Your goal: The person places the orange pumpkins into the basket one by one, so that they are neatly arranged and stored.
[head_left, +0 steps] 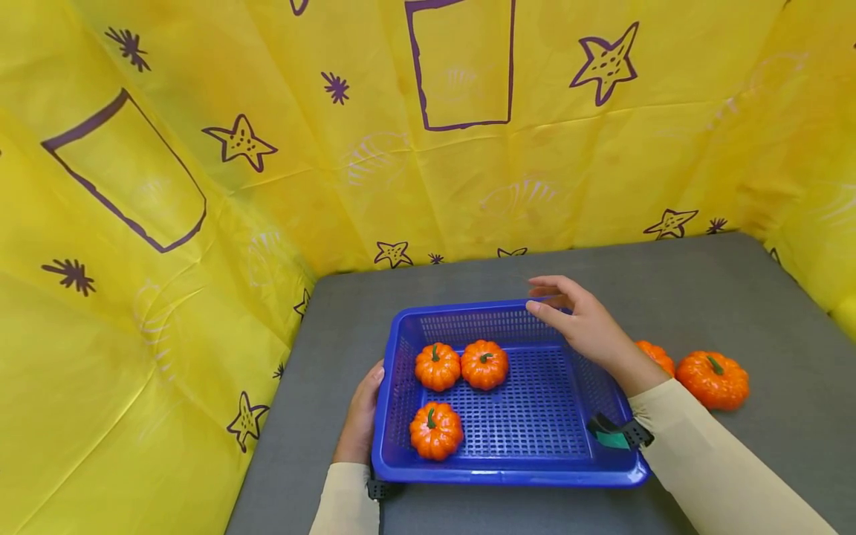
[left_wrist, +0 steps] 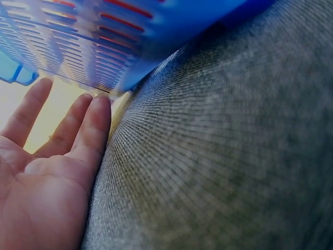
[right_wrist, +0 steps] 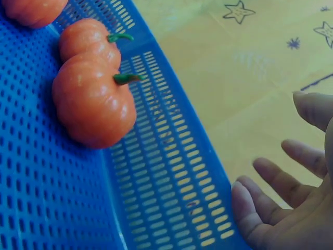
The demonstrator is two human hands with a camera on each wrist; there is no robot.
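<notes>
A blue basket (head_left: 521,475) with perforated walls holds three orange pumpkins: two touching near the back left (head_left: 438,367) (right_wrist: 96,101), one at the front left (head_left: 436,431). My left hand (head_left: 364,409) is at the basket's left side, fingers extended; in the left wrist view the hand (left_wrist: 57,161) has its fingertips up against the basket's underside or wall (left_wrist: 104,47). My right hand (head_left: 578,316) is over the back right corner, fingers spread and loosely bent, holding nothing; in the right wrist view the hand (right_wrist: 291,203) is beside the basket's rim (right_wrist: 192,109).
Two more orange pumpkins, one whole in view (head_left: 714,380) and one partly behind my right forearm (head_left: 655,357), sit on the grey table (head_left: 669,290) right of the basket. Yellow cloth (head_left: 455,186) with starfish drawings stands behind and at both sides.
</notes>
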